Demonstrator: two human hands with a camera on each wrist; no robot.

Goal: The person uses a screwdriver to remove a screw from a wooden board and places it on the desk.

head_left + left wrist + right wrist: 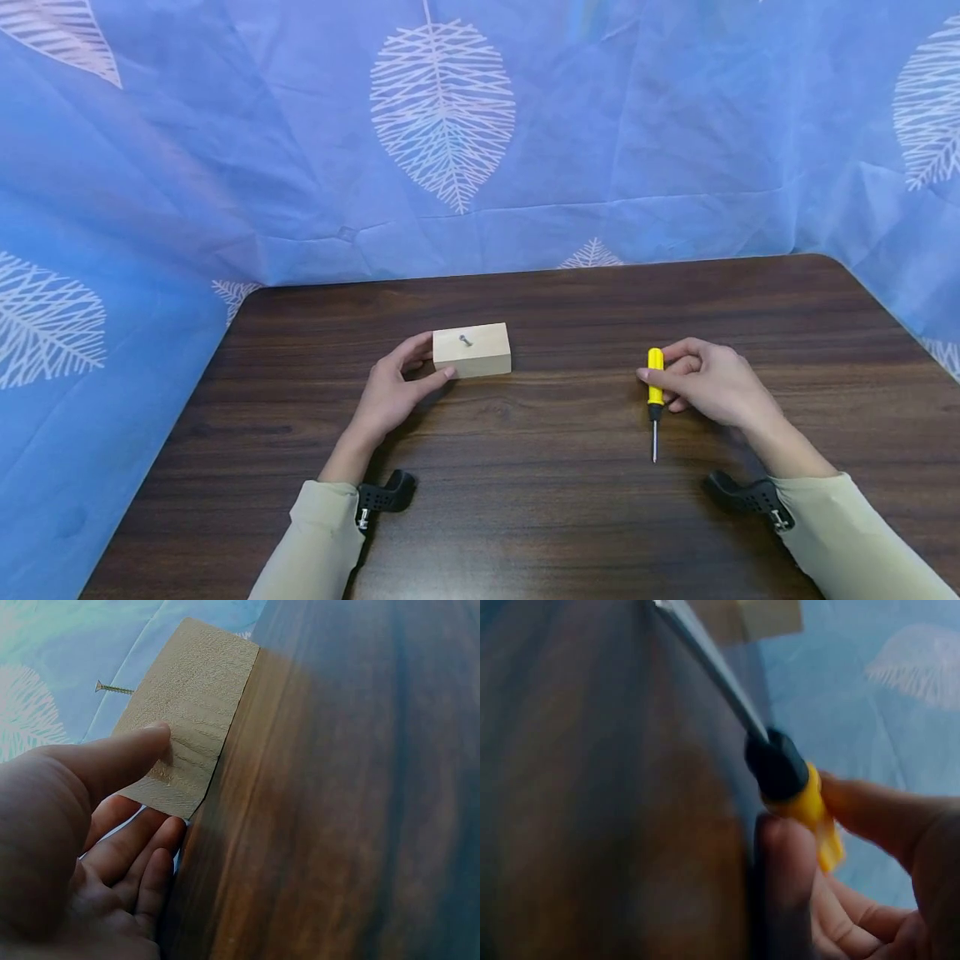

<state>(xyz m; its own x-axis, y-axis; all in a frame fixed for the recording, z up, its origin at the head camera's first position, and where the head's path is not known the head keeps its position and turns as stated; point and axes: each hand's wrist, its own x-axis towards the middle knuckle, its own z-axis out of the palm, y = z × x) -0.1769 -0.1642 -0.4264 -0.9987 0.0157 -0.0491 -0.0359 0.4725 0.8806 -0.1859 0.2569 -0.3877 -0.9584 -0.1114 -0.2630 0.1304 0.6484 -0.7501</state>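
A pale wooden block (480, 360) lies on the brown table, with a screw (114, 689) standing part-way out of its upper face. At the block's left end, my left hand (392, 390) grips it, thumb on the near side and fingers around the far side. Over to the right, my right hand (716, 385) pinches the yellow handle of a screwdriver (656, 385) between thumb and fingers. Its black collar and metal shaft point down toward the near side of the table in the head view. In the right wrist view the shaft (716, 671) slants up and left, somewhat blurred.
The dark wood-grain table (525, 500) has rounded far corners. Behind and beside it hangs a blue cloth (300, 125) printed with white leaves. A black wrist mount (386, 492) sits at the left sleeve, another mount (750, 496) at the right.
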